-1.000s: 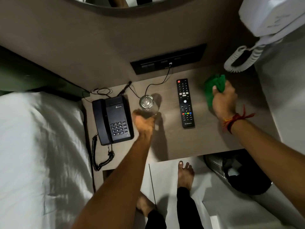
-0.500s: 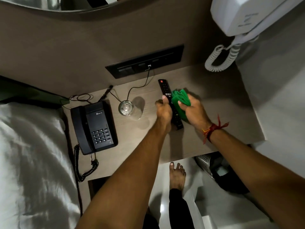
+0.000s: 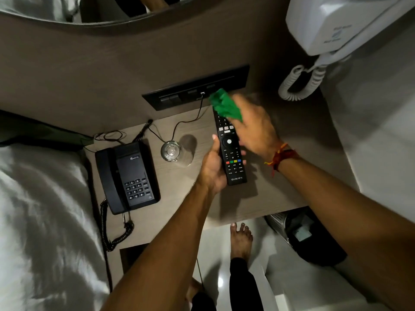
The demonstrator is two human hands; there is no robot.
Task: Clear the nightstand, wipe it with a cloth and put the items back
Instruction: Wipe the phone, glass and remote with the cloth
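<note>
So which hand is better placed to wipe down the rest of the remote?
The right hand: it holds the green cloth over the remote's top end, while the left hand is occupied gripping it.

I look down on a wood-grain panel [image 3: 67,70] that forms the wall behind the bedside, with a dark socket strip [image 3: 179,97] set into it. A curved mirror edge [image 3: 89,21] runs along the top. To the left lies a bed [image 3: 40,221] in white sheets, creased and shadowed. At upper right a white wall phone [image 3: 336,25] hangs, its coiled cord [image 3: 298,84] looping down. Below, I see glossy pale floor tiles [image 3: 215,250] catching a small glint of light, and a mesh bin [image 3: 303,236] with a black liner at lower right. The room is dim
</note>
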